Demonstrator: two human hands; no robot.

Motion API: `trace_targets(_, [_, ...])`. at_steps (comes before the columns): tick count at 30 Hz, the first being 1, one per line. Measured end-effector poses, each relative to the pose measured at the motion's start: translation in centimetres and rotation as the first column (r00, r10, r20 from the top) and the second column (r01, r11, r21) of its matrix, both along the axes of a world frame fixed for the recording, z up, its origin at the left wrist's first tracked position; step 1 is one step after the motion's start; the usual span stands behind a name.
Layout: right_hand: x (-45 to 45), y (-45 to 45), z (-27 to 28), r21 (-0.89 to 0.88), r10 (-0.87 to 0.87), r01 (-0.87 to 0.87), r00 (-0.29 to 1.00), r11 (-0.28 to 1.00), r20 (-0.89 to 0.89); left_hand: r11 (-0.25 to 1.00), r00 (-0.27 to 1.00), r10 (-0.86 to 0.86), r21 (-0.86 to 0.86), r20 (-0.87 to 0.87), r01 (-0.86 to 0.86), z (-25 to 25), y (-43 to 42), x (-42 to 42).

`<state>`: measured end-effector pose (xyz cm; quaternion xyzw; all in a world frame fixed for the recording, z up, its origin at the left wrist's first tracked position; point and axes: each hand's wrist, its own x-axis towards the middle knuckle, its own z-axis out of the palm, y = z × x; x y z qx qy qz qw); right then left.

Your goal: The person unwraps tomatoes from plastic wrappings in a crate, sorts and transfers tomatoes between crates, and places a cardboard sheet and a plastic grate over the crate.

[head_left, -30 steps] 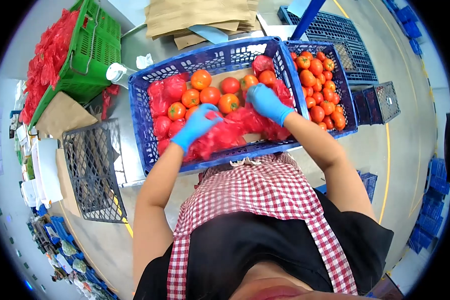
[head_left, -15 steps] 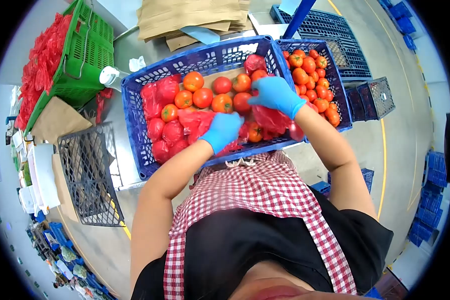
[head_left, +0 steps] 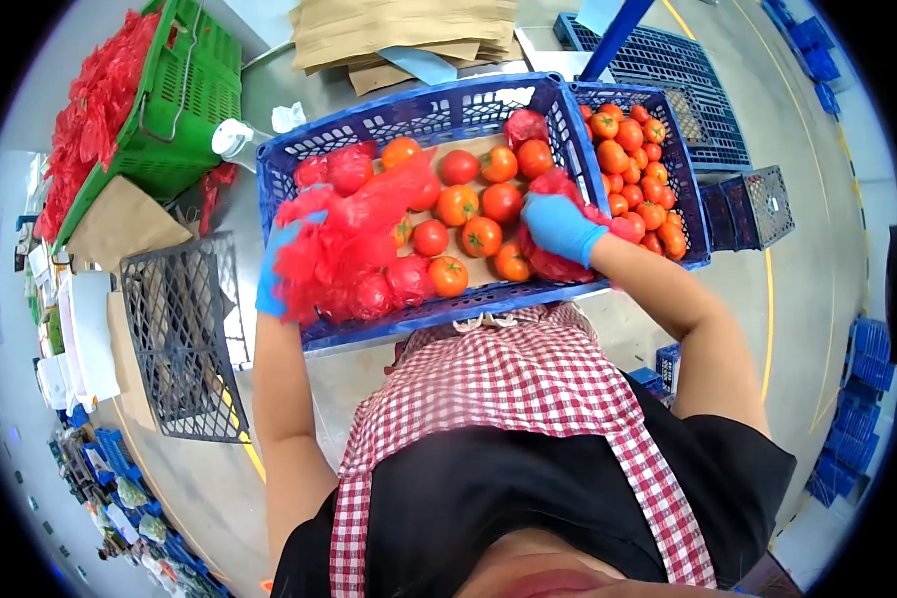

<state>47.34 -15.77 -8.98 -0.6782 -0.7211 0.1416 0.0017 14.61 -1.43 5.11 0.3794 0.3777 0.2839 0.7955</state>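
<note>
Left hand has swung outward, clutching red bags, best kept off tomatoes; right hand touches wrapping, grip unclear.

Bright, with dark, warped edges.

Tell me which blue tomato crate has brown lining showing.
The larger crate, on the left: brown lining shows between its tomatoes; in the smaller crate, packed closely, none shows.

Red film, probably plastic, crumpled above blue crate; bare tomatoes loose inside.
</note>
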Motion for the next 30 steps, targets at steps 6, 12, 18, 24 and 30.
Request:
trace_targets(6, [-7.2,4.7,14.1,-0.073,-0.142,0.136,0.613,0.988,-0.777,0.945,0.982,-0.13,0.316,0.14,0.081,-3.0,-4.0,4.7])
trace_targets(12, [-13.4,8.6,15.0,0.598,0.291,0.305,0.657,0.742,-0.696,0.941,0.965,-0.197,0.31,0.175,0.136,-3.4,-7.9,10.2])
trace_targets(18, [-15.7,13.0,18.8,0.671,0.204,-0.043,0.965,0.74,-0.164,0.968,0.938,-0.201,0.205,0.282,0.145,0.7,-5.9,6.8])
trace_targets(24, [-14.1,13.7,23.0,0.373,0.075,0.454,0.549,0.809,-0.832,0.925,0.85,0.087,0.275,0.519,-0.263,14.6,9.4,-5.5])
trace_targets(30, [-10.7,9.3,15.1,0.063,-0.297,0.585,0.498,0.808,-0.815,0.126,0.611,0.744,0.842,0.269,-0.524,16.2,40.4,-16.6])
